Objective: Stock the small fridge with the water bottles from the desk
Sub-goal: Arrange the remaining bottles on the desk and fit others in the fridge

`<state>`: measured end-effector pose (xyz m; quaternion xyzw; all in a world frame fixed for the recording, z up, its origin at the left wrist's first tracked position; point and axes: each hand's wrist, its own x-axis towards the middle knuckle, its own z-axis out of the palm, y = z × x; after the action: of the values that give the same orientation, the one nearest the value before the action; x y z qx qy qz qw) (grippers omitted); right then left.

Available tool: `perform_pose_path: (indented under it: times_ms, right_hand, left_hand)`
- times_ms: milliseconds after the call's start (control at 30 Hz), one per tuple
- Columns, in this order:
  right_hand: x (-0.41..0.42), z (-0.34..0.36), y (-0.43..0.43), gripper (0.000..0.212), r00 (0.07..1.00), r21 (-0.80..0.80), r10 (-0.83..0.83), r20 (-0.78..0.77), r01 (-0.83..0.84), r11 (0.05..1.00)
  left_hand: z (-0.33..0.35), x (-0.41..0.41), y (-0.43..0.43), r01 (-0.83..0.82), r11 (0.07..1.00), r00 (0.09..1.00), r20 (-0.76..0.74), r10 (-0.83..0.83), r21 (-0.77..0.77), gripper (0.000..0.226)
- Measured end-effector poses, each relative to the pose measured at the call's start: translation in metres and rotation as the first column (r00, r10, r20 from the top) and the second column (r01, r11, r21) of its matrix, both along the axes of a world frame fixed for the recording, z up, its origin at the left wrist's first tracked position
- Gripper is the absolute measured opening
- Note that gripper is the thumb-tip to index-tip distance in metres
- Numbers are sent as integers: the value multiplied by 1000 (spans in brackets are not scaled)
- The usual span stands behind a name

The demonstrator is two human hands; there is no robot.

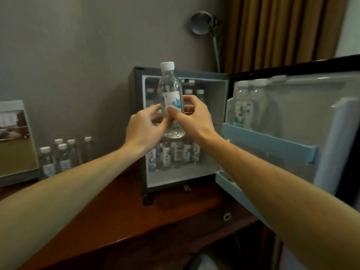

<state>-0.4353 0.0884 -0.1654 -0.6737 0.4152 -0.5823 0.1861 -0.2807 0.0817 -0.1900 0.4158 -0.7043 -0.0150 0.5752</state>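
Observation:
A clear water bottle [171,88] with a white cap and a pale label is held upright in front of the open small fridge [136,117]. My left hand [143,131] and my right hand [191,119] both grip its lower half, one on each side. Inside the fridge, several bottles stand in a row on the floor [175,154], and more stand on the upper shelf behind the held bottle. The open door [292,123] swings to the right, and its shelf carries two bottles [247,102]. Several more bottles [62,154] stand on the desk at left.
The fridge sits on a red-brown wooden desk [120,211]. A framed picture stand [15,141] stands at the far left beside the loose bottles. A round mirror on a stalk [202,22] and brown curtains [282,28] are behind the fridge.

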Motion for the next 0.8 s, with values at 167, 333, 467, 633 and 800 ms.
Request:
perform_pose_path:
  times_ms: [167, 333, 467, 633, 800]
  right_hand:
    - [-66, 13, 16, 45, 982, -31, -190, 2, 190, 981]
    - [-114, 19, 26, 39, 926, -45, -377, -11, 377, 925]
    - [-140, 22, 39, 34, 891, -13, -453, -18, 453, 891]
    - [-168, 27, 51, 29, 838, 60, -525, -147, 538, 841]
    - [-176, 31, 54, 21, 783, 80, -590, -199, 613, 786]
  left_hand:
    - [10, -75, -17, 165, 986, 986, 3, -165, 0, 47]
    - [19, -135, -23, 292, 956, 956, -6, -292, -13, 36]
    - [22, -169, -24, 375, 927, 927, -2, -375, -28, 39]
    - [22, -200, -29, 424, 906, 905, 35, -424, 4, 37]
    - [23, -217, -33, 471, 882, 881, 45, -470, 2, 43]
